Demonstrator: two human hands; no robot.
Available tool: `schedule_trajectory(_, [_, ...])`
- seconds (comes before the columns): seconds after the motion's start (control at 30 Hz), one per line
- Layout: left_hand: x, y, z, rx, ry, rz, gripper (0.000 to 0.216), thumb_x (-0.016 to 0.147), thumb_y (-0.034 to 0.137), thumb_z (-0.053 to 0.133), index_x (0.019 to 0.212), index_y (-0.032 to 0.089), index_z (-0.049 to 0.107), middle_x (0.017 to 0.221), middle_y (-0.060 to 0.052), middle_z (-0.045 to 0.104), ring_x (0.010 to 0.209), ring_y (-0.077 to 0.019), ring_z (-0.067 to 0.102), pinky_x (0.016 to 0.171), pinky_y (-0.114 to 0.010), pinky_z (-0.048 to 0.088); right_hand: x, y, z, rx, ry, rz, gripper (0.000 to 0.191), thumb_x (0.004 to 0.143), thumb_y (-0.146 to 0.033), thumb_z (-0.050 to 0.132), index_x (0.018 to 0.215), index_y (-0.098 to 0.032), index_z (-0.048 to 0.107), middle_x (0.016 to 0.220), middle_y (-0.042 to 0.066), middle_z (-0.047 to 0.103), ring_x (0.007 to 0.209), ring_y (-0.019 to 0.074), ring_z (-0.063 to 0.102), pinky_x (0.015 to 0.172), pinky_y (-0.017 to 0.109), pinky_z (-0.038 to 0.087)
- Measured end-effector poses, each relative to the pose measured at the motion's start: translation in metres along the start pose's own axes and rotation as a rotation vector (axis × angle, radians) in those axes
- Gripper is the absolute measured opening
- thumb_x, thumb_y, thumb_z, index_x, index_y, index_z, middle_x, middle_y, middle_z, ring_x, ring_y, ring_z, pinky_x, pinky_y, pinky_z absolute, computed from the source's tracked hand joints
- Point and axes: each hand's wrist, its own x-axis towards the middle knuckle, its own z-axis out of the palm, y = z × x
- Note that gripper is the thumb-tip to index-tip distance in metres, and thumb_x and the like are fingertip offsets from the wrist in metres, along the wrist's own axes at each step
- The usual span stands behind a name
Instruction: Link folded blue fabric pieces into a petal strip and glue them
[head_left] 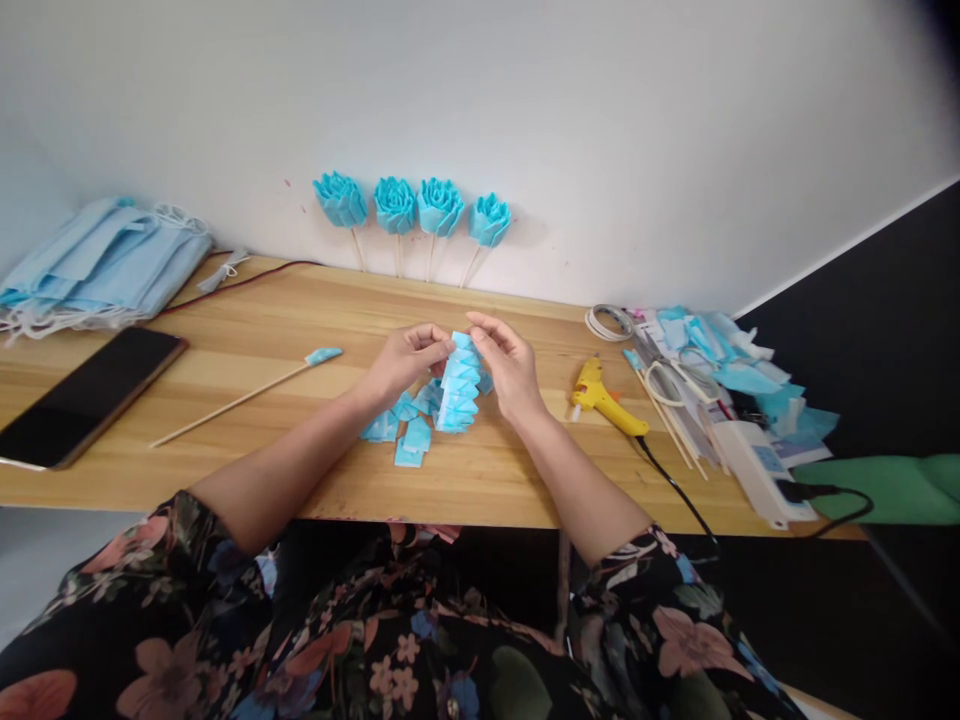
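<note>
Between my two hands hangs a strip of folded blue mask fabric, its edges zigzagging in pointed pleats. My left hand pinches the strip's top left corner between thumb and fingers. At the top right, my right hand grips it with the thumb against the edge and the index finger raised. Small blue fabric pieces lie on the table below and behind the strip, partly hidden by it. Left of my forearm rests a wooden stick with a blue wrapped tip.
Several blue fabric flowers on sticks lean against the wall. A stack of masks and a phone lie left. To the right are a yellow glue gun, tape, scissors, fabric scraps and a power strip.
</note>
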Motion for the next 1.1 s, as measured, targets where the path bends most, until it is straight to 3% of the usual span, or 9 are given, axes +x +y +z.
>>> schedule_trajectory(0.2, [0.0012, -0.0030, -0.0008, 0.025, -0.010, 0.003, 0.030, 0.072, 0.040, 0.079, 0.067, 0.016, 0.061, 0.057, 0.002, 0.059, 0.053, -0.0088, 0.053, 0.056, -0.023, 0.044, 0.0004, 0.0039, -0.0003, 0.015, -0.011, -0.042, 0.034, 0.080, -0.038, 0.075, 0.112, -0.026, 0.073, 0.082, -0.002, 0.064, 0.071, 0.0129, 0.054, 0.065, 0.028, 0.047])
schedule_trajectory(0.5, [-0.0023, 0.0029, 0.0011, 0.030, -0.043, 0.013, 0.027, 0.075, 0.036, 0.078, 0.069, 0.016, 0.061, 0.059, 0.002, 0.060, 0.056, -0.0089, 0.054, 0.058, -0.023, 0.045, -0.0019, 0.0064, 0.0031, -0.046, 0.030, -0.123, 0.033, 0.085, -0.035, 0.069, 0.117, -0.028, 0.072, 0.081, -0.002, 0.059, 0.068, 0.0120, 0.051, 0.062, 0.028, 0.045])
schedule_trajectory(0.77, [-0.0032, 0.0047, -0.0002, 0.003, -0.013, 0.028, 0.024, 0.078, 0.034, 0.076, 0.071, 0.016, 0.062, 0.060, 0.001, 0.061, 0.056, -0.0090, 0.055, 0.059, -0.023, 0.046, 0.0018, 0.0074, 0.0003, -0.026, 0.064, -0.018, 0.041, 0.091, -0.047, 0.063, 0.127, -0.029, 0.069, 0.091, 0.002, 0.072, 0.078, 0.0158, 0.062, 0.073, 0.031, 0.053])
schedule_trajectory(0.9, [-0.0005, 0.0010, -0.0038, -0.017, 0.024, 0.055, 0.025, 0.080, 0.037, 0.076, 0.071, 0.017, 0.063, 0.060, 0.001, 0.062, 0.056, -0.0102, 0.056, 0.060, -0.024, 0.046, 0.0051, 0.0083, -0.0042, -0.005, 0.084, 0.046, 0.047, 0.087, -0.054, 0.067, 0.128, -0.030, 0.067, 0.097, 0.003, 0.075, 0.084, 0.0177, 0.066, 0.078, 0.034, 0.055])
schedule_trajectory(1.1, [0.0036, -0.0042, -0.0078, -0.068, 0.058, 0.084, 0.029, 0.079, 0.041, 0.079, 0.074, 0.017, 0.064, 0.061, 0.001, 0.063, 0.056, -0.0098, 0.057, 0.060, -0.024, 0.046, 0.0052, 0.0030, -0.0047, 0.062, 0.045, 0.096, 0.049, 0.079, -0.069, 0.068, 0.102, -0.025, 0.072, 0.087, 0.003, 0.070, 0.081, 0.0177, 0.064, 0.076, 0.032, 0.053])
